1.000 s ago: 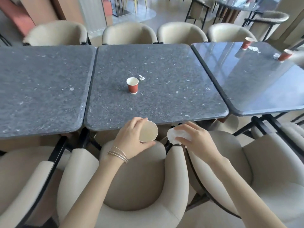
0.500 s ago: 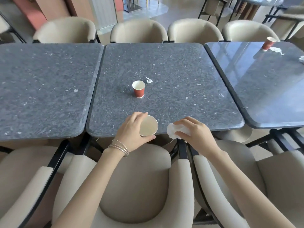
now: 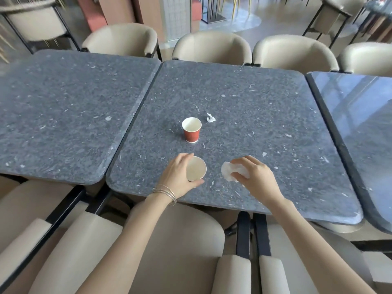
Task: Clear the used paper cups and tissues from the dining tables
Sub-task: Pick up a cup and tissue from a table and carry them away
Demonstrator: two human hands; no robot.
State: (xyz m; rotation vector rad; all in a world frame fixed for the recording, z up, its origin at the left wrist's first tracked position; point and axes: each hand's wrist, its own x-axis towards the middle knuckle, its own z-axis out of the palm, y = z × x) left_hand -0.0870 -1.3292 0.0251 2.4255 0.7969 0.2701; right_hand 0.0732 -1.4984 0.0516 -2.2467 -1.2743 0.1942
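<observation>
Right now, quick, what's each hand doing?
Left hand: holding a paper cup.
Right hand: holding a crumpled tissue.

I count three dark speckled desks set edge to edge: the left desk (image 3: 53, 115), the middle desk (image 3: 244, 107) and the glossier right desk (image 3: 360, 115).

There are two paper cups, a red cup (image 3: 191, 130) standing on the middle desk and a held cup (image 3: 196, 168) gripped by the left hand (image 3: 178, 175).

There are two tissues, a small crumpled scrap (image 3: 210, 118) near the red cup and a bigger tissue wad (image 3: 230, 169) pinched in the right hand (image 3: 256, 177). That makes two hands.

The beige armchairs come to nine: four far armchairs (image 3: 212, 45) behind the desks, three near armchairs (image 3: 174, 251) on this side, and two back armchairs (image 3: 335, 13) farther off.

The thin bangles (image 3: 167, 193) on the left wrist are too fine to count.
</observation>
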